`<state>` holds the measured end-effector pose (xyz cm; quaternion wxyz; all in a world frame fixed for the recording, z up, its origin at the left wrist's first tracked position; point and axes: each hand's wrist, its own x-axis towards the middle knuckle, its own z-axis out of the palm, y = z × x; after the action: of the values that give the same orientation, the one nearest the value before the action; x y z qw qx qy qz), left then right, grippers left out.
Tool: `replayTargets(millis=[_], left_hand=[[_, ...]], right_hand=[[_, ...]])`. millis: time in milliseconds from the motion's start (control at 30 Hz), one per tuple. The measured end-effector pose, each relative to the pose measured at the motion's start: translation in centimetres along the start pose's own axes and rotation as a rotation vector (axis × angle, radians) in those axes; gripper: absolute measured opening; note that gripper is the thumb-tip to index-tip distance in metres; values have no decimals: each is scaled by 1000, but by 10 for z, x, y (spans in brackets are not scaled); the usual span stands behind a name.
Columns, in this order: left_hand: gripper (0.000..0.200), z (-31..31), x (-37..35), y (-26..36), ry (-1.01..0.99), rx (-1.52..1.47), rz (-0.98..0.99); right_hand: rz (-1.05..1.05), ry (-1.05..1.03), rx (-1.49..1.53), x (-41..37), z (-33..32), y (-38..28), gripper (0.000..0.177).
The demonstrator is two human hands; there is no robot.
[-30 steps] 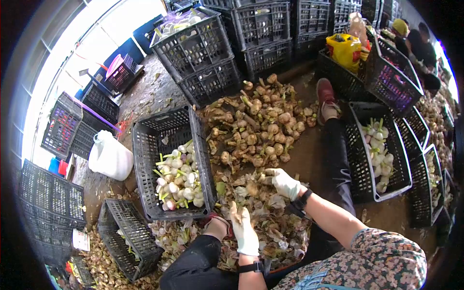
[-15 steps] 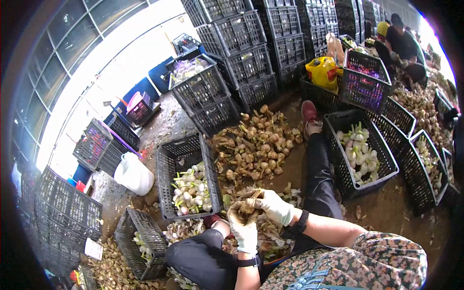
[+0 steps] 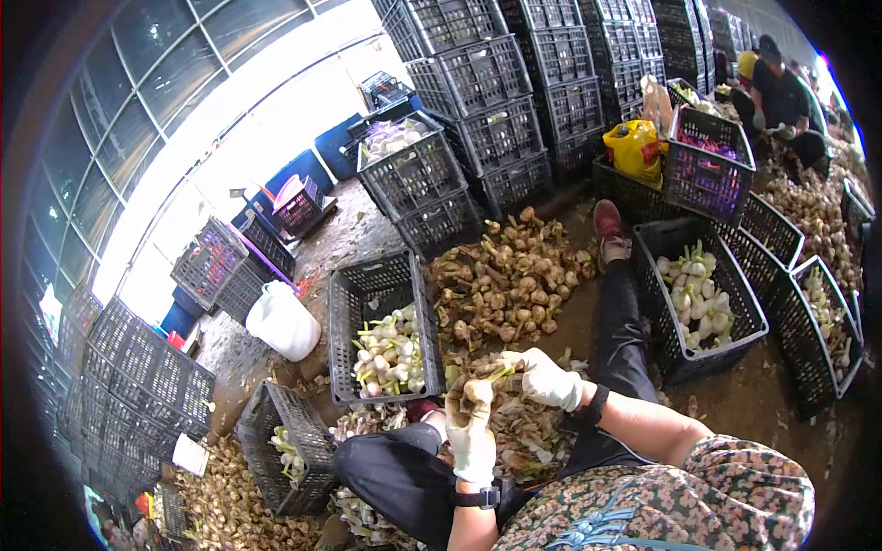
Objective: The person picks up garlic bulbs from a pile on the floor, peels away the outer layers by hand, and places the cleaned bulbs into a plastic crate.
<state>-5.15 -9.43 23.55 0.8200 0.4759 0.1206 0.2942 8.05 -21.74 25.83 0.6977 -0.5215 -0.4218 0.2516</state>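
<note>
My left hand [image 3: 471, 436] holds a garlic bulb [image 3: 478, 392]; my right hand [image 3: 548, 377] pinches its stem [image 3: 500, 375]. A garlic pile [image 3: 514, 280] lies beyond both.

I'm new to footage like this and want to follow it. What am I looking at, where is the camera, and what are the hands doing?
There is no machine here: a person works with two gloved hands. Every picture comes from one camera worn on their head, looking forward and down; the view bows at the edges.

The left hand holds a garlic bulb. The right hand is at its stem end, too small to tell how it grips.

On the floor ahead lies a pile of brownish garlic, with loose skins between the legs. A black crate to the left holds paler bulbs, as does another crate to the right.
</note>
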Motion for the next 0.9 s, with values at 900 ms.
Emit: replayTargets(millis=[900], left_hand=[[58, -22, -5, 14, -51, -68, -3]], right_hand=[[20, 182, -961, -11, -41, 70, 67]])
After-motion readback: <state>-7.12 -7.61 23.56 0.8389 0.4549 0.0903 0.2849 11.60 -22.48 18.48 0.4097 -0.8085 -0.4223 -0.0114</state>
